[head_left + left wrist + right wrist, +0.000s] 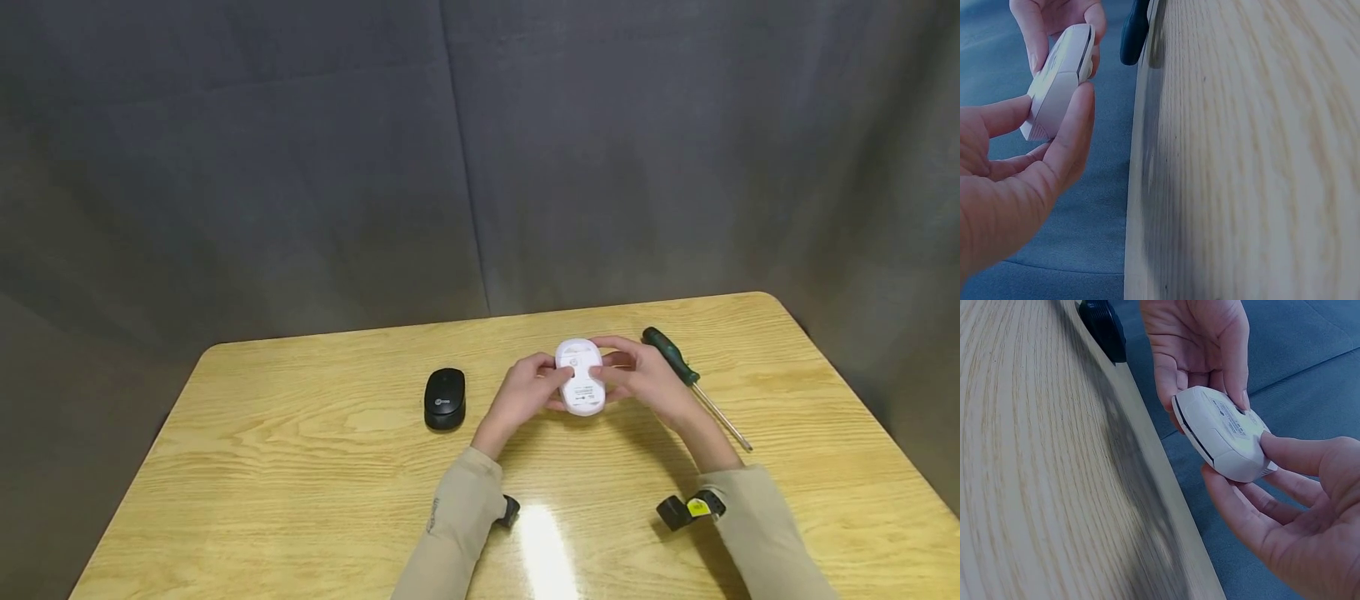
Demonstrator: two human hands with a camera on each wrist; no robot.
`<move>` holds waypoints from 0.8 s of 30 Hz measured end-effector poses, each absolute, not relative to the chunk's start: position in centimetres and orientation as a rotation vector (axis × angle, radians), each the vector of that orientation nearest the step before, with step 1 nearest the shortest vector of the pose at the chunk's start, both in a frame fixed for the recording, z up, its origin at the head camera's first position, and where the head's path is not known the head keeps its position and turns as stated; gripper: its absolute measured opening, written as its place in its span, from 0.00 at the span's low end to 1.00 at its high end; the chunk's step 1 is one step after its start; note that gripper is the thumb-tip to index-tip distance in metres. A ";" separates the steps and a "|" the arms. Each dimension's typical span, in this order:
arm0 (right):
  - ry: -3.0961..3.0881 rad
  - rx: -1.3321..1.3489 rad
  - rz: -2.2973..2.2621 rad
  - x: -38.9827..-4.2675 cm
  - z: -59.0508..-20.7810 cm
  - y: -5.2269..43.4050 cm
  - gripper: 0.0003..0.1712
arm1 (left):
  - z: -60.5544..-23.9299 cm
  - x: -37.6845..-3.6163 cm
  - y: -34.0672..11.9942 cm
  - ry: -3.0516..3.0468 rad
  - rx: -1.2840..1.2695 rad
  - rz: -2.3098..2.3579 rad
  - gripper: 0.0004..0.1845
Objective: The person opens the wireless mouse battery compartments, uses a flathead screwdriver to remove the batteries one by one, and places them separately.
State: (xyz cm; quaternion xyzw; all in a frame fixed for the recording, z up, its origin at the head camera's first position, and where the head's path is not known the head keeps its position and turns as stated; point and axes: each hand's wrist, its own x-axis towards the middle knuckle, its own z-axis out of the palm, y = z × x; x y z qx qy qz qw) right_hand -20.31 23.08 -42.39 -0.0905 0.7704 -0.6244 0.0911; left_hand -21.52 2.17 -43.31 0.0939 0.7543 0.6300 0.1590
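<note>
A white computer mouse (581, 395) is held up over the table between both hands, its labelled underside turned toward the head camera. My left hand (527, 387) grips its left side, thumb on the underside and fingers behind. From the other side my right hand (651, 382) grips it likewise, its thumb near the middle of the underside. The right wrist view shows printed text on the white mouse (1225, 434) and a dark seam along its edge. In the left wrist view the mouse (1060, 81) is seen edge-on between the fingers of both hands.
On the wooden table (300, 467), a black computer mouse (445, 398) lies left of the hands. A screwdriver (675, 358) with a dark green handle lies right of them, its tip toward the near right. A dark grey curtain (337, 167) hangs behind the table's far edge.
</note>
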 end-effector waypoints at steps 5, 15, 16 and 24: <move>2.296 -0.256 -1.873 -20.4 -42.6 23.2 0.31 | -43.2 -21.7 2.2 2.171 0.298 1.787 0.18; 2.280 -0.241 -1.889 -19.6 -43.2 23.6 0.31 | -44.0 -21.0 2.7 2.184 0.303 1.794 0.16; 2.283 -0.241 -1.889 -19.6 -43.2 23.6 0.31 | -44.0 -20.9 2.7 2.191 0.300 1.797 0.16; 2.274 -0.223 -1.911 -19.5 -43.3 23.4 0.31 | -43.9 -20.8 2.7 2.236 0.309 1.788 0.16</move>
